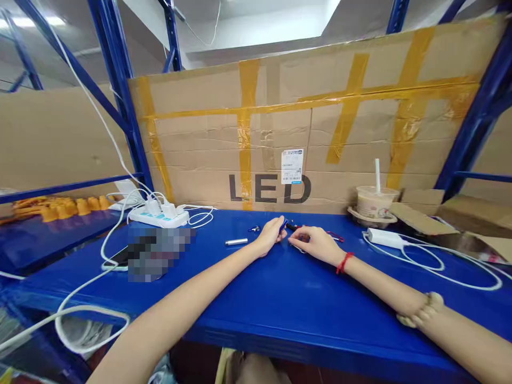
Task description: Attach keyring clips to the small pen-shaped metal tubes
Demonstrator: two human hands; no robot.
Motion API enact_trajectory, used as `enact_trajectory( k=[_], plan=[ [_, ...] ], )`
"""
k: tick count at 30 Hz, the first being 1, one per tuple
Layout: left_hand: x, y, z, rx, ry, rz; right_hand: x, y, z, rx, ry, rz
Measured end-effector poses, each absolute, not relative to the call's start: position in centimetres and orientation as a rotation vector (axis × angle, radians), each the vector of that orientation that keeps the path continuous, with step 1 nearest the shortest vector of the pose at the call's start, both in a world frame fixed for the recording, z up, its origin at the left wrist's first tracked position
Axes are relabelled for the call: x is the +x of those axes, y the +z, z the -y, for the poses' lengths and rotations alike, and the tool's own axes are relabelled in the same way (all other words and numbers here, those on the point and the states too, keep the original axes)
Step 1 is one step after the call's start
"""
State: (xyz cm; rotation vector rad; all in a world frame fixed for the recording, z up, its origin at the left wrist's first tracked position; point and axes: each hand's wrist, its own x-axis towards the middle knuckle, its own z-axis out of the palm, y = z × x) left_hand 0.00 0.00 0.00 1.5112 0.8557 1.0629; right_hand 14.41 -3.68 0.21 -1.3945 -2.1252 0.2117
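My left hand (271, 236) is closed around a small blue piece (284, 224), whose tip shows past the fingers; its kind is too small to tell. To its right, my right hand (316, 244) hovers low over the desk with its fingertips bent together. A thin shiny edge shows under those fingers, but I cannot make out what it belongs to. Left of my left hand lies a short silver cylinder (236, 242), with a small blue and silver part (254, 229) behind it. Behind my right hand are a dark slim object (293, 227) and a red-edged item (336, 237).
On the blue desk (256, 309), a white power strip (160, 216) with cables stands at left, beside a blurred patch. At right are a lidded drink cup (375, 201), a white adapter (386, 238) with looped cable and an opened carton (472, 224). Taped cardboard (200, 154) walls the back.
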Motion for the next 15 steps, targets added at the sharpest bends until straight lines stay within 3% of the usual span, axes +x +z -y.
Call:
enact_trajectory(
  k=[7,15],
  plan=[
    [0.0,-0.2,0.3,1.555,1.072,-0.806,14.7,0.0,3.6,-1.350,0.239,2.068],
    [-0.2,0.2,0.6,1.552,1.019,-0.866,14.7,0.0,2.7,-1.128,0.534,1.635]
  ],
)
